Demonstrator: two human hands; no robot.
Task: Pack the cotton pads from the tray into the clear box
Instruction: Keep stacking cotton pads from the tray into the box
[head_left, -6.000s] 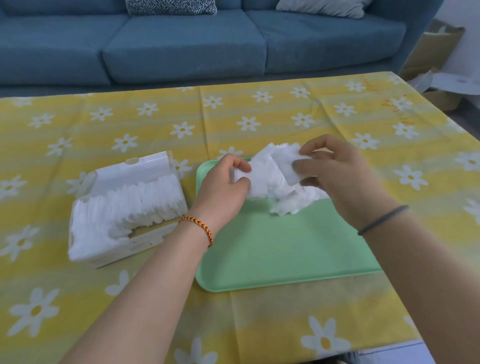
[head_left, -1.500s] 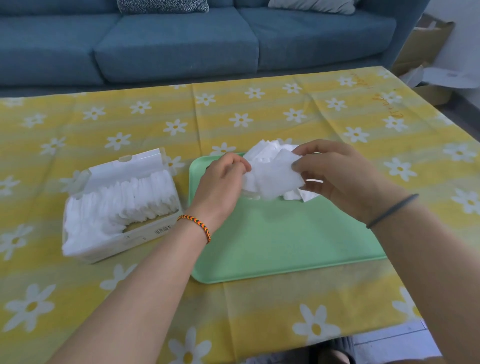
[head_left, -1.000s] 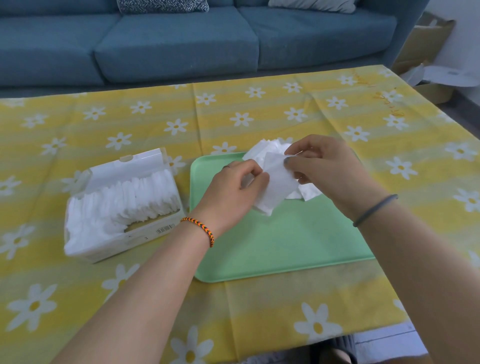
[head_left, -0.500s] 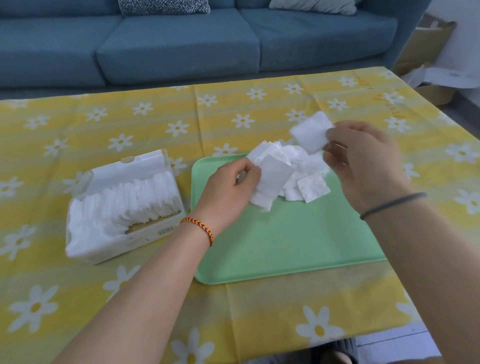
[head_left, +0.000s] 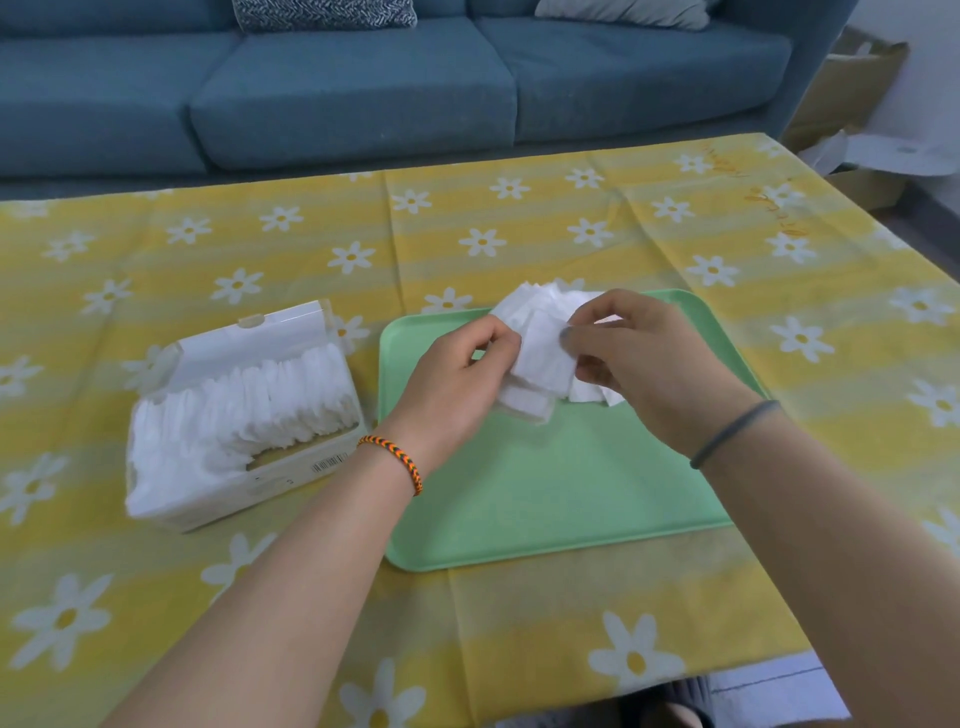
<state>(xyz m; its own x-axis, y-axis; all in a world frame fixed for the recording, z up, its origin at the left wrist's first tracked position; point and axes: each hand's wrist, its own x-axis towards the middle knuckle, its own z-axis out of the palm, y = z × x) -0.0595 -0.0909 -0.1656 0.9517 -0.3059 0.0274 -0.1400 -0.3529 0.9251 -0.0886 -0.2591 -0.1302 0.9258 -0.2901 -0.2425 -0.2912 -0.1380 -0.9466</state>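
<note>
A green tray (head_left: 561, 499) lies on the table with a small heap of white cotton pads (head_left: 545, 306) at its far edge. My left hand (head_left: 452, 384) pinches a stack of pads (head_left: 540, 364) held just above the tray. My right hand (head_left: 644, 364) grips the same stack from the right side with thumb and fingers. The clear box (head_left: 234, 467) stands left of the tray, lid open, holding a long row of pads standing on edge (head_left: 244, 410). Pads under my right hand are partly hidden.
The table carries a yellow cloth with white daisies (head_left: 519, 218). A blue sofa (head_left: 353, 88) runs along the far side. Cardboard boxes (head_left: 852, 88) sit at the far right, beyond the table corner. The table's near edge (head_left: 675, 696) is close to me.
Half a second ago my right hand held one pad raised to the right. It has come back left and down, and that pad now sits against the stack in my left hand.
</note>
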